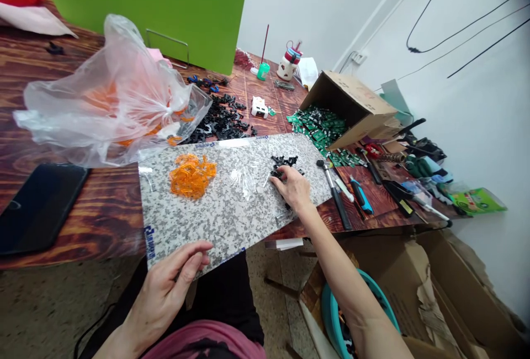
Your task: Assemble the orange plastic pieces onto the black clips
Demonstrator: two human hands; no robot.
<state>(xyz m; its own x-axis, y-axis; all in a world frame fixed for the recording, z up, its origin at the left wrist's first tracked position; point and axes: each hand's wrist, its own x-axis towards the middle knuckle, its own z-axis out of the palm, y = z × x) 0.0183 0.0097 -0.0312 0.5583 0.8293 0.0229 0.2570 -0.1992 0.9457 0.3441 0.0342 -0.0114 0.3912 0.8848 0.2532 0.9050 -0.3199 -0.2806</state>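
A speckled grey-and-white board [232, 221] lies at the table's front edge with small parts in separate heaps on it. At the right heap of small black plastic parts [285, 160], my right hand [293, 186] has its thumb and forefinger curled around a piece, whose exact shape I cannot make out. Left of it is a bunch of thin clear plastic pieces [245, 178]. A heap of transparent orange plastic parts [192, 175] sits farther left. My left hand [171, 281] rests by the board's near edge, thumb apart from its loosely bent fingers, with nothing visible in it.
Behind the board lie more black parts [226, 119] and a clear bag [124, 99] of orange pieces. A tipped cardboard box [358, 96] spills green circuit boards [321, 127]. A hammer [337, 199] and blue cutter [361, 196] lie right; a phone [39, 207] lies left.
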